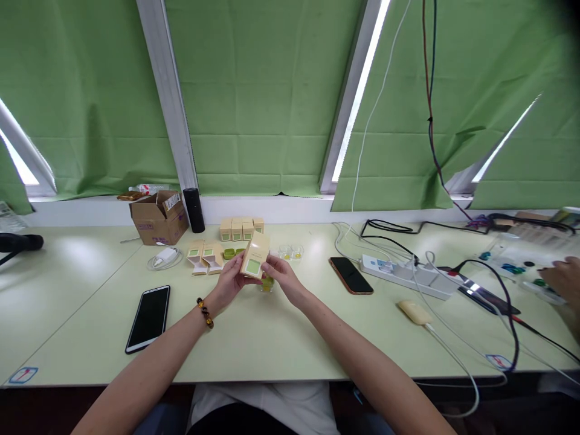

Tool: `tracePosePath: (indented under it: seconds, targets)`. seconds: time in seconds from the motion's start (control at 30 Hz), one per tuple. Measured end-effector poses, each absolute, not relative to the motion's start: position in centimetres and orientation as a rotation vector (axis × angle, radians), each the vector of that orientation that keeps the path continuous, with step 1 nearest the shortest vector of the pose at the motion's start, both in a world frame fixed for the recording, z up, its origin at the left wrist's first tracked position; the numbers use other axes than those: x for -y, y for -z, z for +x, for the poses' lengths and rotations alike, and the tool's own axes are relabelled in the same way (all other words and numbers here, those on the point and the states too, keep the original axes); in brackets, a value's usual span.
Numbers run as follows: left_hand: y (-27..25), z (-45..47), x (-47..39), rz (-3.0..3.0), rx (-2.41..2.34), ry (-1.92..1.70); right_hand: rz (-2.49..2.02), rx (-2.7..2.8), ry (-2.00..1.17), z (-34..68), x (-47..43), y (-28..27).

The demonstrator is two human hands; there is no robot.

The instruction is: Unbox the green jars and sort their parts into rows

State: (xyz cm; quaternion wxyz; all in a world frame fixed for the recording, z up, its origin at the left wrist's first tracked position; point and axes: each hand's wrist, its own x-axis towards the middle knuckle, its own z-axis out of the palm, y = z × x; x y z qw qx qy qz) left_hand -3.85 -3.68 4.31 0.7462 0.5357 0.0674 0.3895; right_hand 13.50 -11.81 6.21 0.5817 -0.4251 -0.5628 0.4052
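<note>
A small cream cardboard box (256,249) with a green square on its face is held tilted above the table, between both hands. My left hand (230,279), with a beaded bracelet at the wrist, is wrapped round its left side. At the lower right edge, my right hand (283,277) is closed on the same box. Just under the hands stands a small clear container (267,284) with yellow-green in it, partly hidden. Green pieces (229,253) and clear round cups (296,252) lie behind the hands. Two opened cream boxes (212,257) rest to the left.
Several closed cream boxes (236,229) stand in a row at the back. A brown carton (159,217) and a black cylinder (194,210) are back left. Phones (148,318) lie on either side. Right are a power strip (408,276), cables, a mouse (414,312) and another person's hand (564,278).
</note>
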Motion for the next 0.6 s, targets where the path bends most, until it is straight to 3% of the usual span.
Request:
tracePosePath:
  seconds: [0.3,0.6]
  targets:
    - [-4.4,-4.0,3.5,1.370,-0.346,-1.184,-0.987,1.142,-0.939,13.5,10.1,-8.1]
    - [-3.8,-3.4,3.9,1.592,-0.393,-1.212,-1.023,1.121,-0.923,13.4,9.3,-5.7]
